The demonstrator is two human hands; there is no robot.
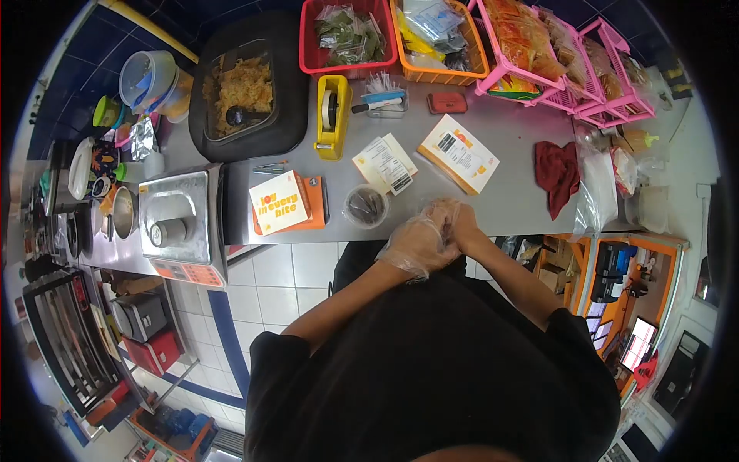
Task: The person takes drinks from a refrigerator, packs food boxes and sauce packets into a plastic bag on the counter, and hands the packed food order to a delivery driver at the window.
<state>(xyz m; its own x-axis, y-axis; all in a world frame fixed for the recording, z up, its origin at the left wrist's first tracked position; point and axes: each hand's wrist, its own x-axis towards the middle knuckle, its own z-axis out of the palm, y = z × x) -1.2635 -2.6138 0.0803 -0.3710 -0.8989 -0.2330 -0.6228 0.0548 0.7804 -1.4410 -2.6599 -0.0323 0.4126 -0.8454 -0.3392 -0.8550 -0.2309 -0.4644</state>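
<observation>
My left hand [416, 245], in a clear plastic glove, meets my right hand [463, 229] at the table's front edge. The right wrist is bare. Both hands' fingers are curled together, and a small dark patch shows between them; what they hold, if anything, I cannot make out. Just left of the hands stands a round clear tub [366, 206] with dark contents. Beyond them lie a white-and-orange box [459, 154] with a printed label and some labelled cards [385, 163]. Farther left, a box reading "joy in every bite" [279, 203] rests on an orange item [314, 202].
A yellow tape dispenser [332, 119], a black pan of food [202, 100] and a metal scale [181, 208] stand left. Red [350, 68] and orange baskets [443, 71] and pink racks [554, 96] line the back. A dark red cloth [556, 173] lies right.
</observation>
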